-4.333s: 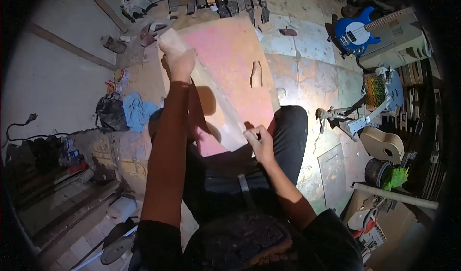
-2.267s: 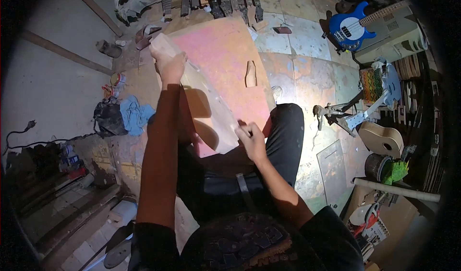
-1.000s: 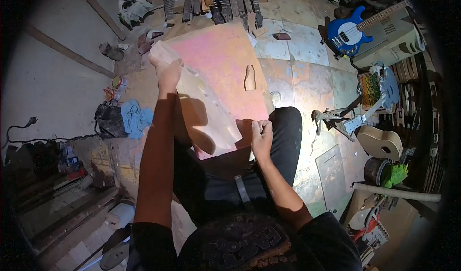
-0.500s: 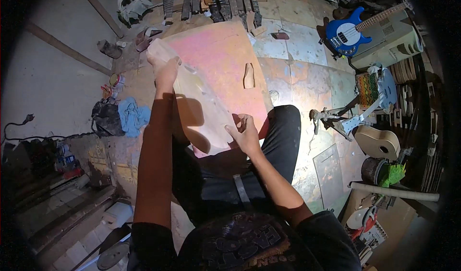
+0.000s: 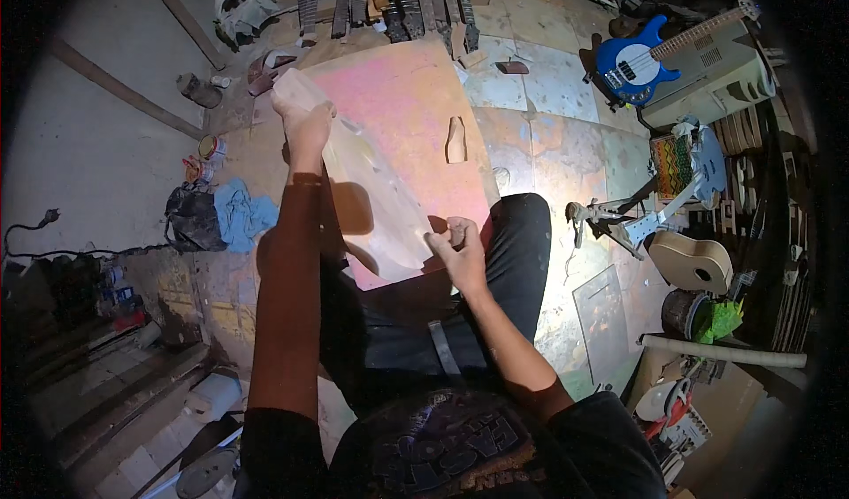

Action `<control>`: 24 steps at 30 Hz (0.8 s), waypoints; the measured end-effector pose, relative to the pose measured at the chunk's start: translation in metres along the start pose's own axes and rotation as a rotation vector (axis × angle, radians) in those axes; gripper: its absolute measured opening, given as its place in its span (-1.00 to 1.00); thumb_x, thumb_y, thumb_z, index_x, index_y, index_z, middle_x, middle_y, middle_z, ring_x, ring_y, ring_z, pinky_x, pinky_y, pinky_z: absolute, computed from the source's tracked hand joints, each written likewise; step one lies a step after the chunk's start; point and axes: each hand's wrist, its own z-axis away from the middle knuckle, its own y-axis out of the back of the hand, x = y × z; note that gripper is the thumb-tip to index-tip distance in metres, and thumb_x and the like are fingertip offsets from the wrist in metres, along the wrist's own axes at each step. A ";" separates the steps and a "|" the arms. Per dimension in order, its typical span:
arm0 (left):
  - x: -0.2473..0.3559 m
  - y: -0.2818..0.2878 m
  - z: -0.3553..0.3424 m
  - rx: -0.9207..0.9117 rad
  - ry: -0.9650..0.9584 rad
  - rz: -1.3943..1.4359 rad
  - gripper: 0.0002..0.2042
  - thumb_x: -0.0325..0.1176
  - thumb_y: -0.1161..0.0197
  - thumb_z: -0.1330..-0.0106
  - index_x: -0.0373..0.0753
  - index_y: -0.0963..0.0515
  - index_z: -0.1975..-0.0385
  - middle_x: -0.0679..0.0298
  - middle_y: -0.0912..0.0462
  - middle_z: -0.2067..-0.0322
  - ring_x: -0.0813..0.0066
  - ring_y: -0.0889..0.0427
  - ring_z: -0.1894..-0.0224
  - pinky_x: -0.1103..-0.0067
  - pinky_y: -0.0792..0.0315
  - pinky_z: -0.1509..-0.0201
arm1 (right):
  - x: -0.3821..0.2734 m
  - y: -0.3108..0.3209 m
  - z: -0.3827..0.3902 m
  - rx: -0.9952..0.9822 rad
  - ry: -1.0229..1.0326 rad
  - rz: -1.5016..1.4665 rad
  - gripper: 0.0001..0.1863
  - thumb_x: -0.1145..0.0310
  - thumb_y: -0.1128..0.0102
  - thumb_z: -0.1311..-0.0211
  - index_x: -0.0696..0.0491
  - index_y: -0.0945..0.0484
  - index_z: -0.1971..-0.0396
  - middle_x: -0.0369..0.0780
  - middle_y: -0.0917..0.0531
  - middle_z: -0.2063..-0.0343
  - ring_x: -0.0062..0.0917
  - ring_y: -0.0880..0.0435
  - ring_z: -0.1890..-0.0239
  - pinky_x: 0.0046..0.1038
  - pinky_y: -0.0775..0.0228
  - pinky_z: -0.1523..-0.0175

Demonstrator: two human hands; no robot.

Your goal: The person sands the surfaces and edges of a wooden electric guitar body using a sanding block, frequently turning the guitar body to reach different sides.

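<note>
A long pale piece of wood [image 5: 380, 185] with a rounded lower end and curved edges slants over a pink-stained board [image 5: 402, 83] in front of my lap. My left hand [image 5: 308, 132] is closed around its narrower far end. At the lower right edge of the wood is my right hand [image 5: 460, 253], its fingers curled and its thumb at that edge. Whatever may lie between those fingers is hidden. Shadows fall across the wood's lower half. On the board's right side lies a small tan bottle-shaped piece [image 5: 456, 140].
Several dark files or rasps [image 5: 407, 4] lie beyond the board. To the right stand a blue bass guitar [image 5: 638, 61], a metal stand [image 5: 610, 220] and a pale acoustic guitar body [image 5: 694, 260]. A blue cloth [image 5: 243, 212] and dark bag [image 5: 193, 216] sit at left.
My right hand has shifted slightly right and down along the edge of the pale wood. The left hand keeps its hold, and the wood has barely turned.
</note>
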 end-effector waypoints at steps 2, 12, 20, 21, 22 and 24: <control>-0.013 0.009 -0.010 0.037 -0.065 -0.023 0.12 -0.58 -0.41 -0.04 -0.34 0.29 -0.54 -0.17 -0.39 -0.30 0.01 -0.50 -0.32 0.33 -0.43 -0.37 | 0.007 -0.013 0.002 -0.081 -0.035 -0.062 -0.55 0.45 -0.46 -0.32 0.18 -0.42 -0.09 -0.34 -0.54 0.29 -0.71 -0.48 0.29 -0.60 -0.42 0.13; -0.021 0.003 -0.016 -0.017 -0.009 0.050 0.14 -0.57 -0.39 -0.05 -0.32 0.33 -0.56 -0.22 -0.37 -0.32 -0.04 -0.48 -0.36 0.33 -0.42 -0.39 | 0.001 -0.011 0.004 0.005 0.018 -0.009 -0.50 0.46 -0.49 -0.28 0.22 -0.39 -0.09 -0.30 -0.53 0.24 -0.63 -0.52 0.22 -0.53 -0.46 0.07; -0.027 0.006 -0.021 0.039 -0.071 -0.042 0.14 -0.58 -0.40 -0.01 -0.31 0.30 -0.55 -0.18 -0.34 -0.34 -0.07 -0.46 -0.37 0.29 -0.40 -0.40 | -0.010 -0.023 -0.013 -0.090 -0.028 0.067 -0.33 0.35 -0.62 -0.18 0.23 -0.35 -0.13 -0.25 -0.53 0.15 -0.60 -0.52 0.16 -0.53 -0.46 0.03; -0.030 0.006 -0.023 0.043 -0.084 -0.057 0.14 -0.58 -0.41 -0.01 -0.30 0.30 -0.55 -0.18 -0.34 -0.34 -0.07 -0.45 -0.37 0.28 -0.39 -0.41 | -0.007 -0.022 -0.014 -0.112 -0.040 0.011 -0.32 0.35 -0.62 -0.17 0.23 -0.35 -0.13 -0.24 -0.53 0.14 -0.60 -0.52 0.15 -0.53 -0.46 0.02; -0.035 0.011 -0.027 0.044 -0.076 -0.051 0.15 -0.57 -0.41 0.00 -0.30 0.29 -0.55 -0.18 -0.34 -0.34 -0.07 -0.45 -0.38 0.28 -0.38 -0.41 | -0.010 -0.025 -0.013 -0.115 -0.023 0.015 -0.34 0.37 -0.60 -0.18 0.23 -0.34 -0.13 -0.24 -0.53 0.13 -0.60 -0.52 0.14 -0.53 -0.46 0.02; -0.046 0.020 -0.035 0.046 -0.060 -0.040 0.15 -0.57 -0.42 0.01 -0.30 0.28 -0.55 -0.18 -0.34 -0.34 -0.06 -0.44 -0.38 0.27 -0.37 -0.41 | -0.017 -0.033 -0.010 -0.122 0.011 0.022 -0.37 0.42 -0.57 -0.20 0.23 -0.34 -0.13 -0.23 -0.52 0.12 -0.60 -0.51 0.13 -0.53 -0.45 0.01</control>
